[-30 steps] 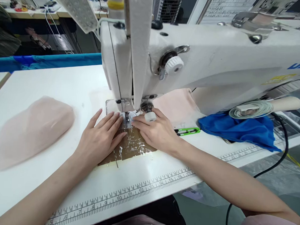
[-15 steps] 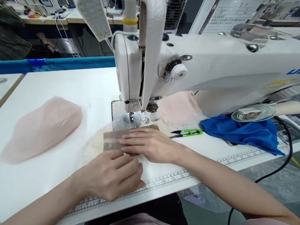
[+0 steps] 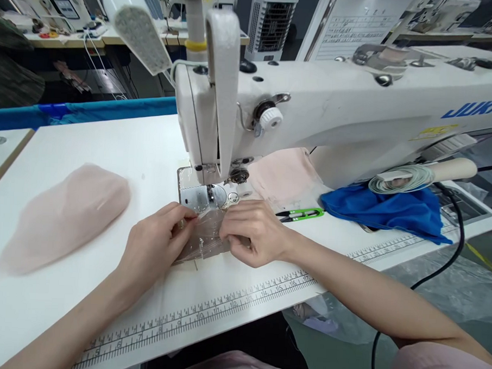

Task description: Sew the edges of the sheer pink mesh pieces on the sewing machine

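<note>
A thin, see-through brownish sheet (image 3: pixel 205 236), glossy and creased, lies just in front of the sewing machine's (image 3: pixel 206 123) needle plate (image 3: pixel 190 197). My left hand (image 3: pixel 158 238) pinches its left side between thumb and fingers, close to the presser foot (image 3: pixel 211 193). At the right side, my right hand (image 3: pixel 258 233) is closed with curled fingers on the same sheet; its fingertips are partly hidden. Green thread snips (image 3: pixel 302 214) lie just beyond my right hand. Folded pale pink fabric (image 3: pixel 285 174) rests under the machine arm.
A sheer pink piece (image 3: pixel 71 215) lies on the white table (image 3: pixel 149 153) at left. Blue cloth (image 3: pixel 387 209) and a coiled pale green cord (image 3: pixel 401 179) sit at right. A printed ruler (image 3: pixel 199 316) follows the front edge. A black cable (image 3: pixel 459 232) hangs at right.
My left hand has moved up and away from the front edge to pinch the sheet. My right hand, flat on it before, has curled. The sheet now looks creased. The view has shifted slightly.
</note>
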`<action>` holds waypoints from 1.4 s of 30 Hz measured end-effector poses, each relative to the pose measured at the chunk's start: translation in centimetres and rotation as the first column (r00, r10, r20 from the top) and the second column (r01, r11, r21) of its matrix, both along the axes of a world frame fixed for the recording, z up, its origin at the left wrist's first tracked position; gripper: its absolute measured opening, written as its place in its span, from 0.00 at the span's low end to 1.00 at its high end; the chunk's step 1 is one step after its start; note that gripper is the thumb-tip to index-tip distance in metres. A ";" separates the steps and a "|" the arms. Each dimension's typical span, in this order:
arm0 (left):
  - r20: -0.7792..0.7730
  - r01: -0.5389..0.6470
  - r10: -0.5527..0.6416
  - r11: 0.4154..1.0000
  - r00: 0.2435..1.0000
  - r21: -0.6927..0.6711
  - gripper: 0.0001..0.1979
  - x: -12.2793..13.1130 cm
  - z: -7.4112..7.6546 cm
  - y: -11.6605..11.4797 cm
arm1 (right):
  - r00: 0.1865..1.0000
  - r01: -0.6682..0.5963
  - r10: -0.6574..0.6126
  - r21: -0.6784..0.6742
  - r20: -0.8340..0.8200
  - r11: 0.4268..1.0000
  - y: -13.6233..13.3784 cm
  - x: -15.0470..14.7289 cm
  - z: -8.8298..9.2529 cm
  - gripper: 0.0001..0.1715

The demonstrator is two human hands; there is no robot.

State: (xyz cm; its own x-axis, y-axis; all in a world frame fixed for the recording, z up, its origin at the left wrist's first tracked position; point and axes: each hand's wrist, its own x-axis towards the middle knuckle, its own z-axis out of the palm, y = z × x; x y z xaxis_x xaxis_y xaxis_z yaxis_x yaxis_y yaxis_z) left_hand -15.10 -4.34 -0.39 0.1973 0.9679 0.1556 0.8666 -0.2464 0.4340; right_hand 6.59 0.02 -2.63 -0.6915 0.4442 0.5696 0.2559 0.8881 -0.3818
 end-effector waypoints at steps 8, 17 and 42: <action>0.425 0.030 0.192 0.886 0.884 -0.462 0.15 0.2 1.7 0.3 | 0.978 0.127 -0.207 -0.766 -0.009 0.630 -0.6 -0.4 1.0 0.17; 0.231 0.101 -0.058 0.979 0.971 -0.176 0.11 0.9 1.4 -0.1 | 0.982 0.093 -0.182 -0.684 -0.059 0.724 -0.7 -0.8 1.4 0.04; -0.021 0.246 -0.258 0.888 0.966 0.388 0.07 0.6 -0.3 -0.5 | 0.993 0.085 -0.112 -0.412 -0.044 0.907 -1.1 -0.6 0.6 0.06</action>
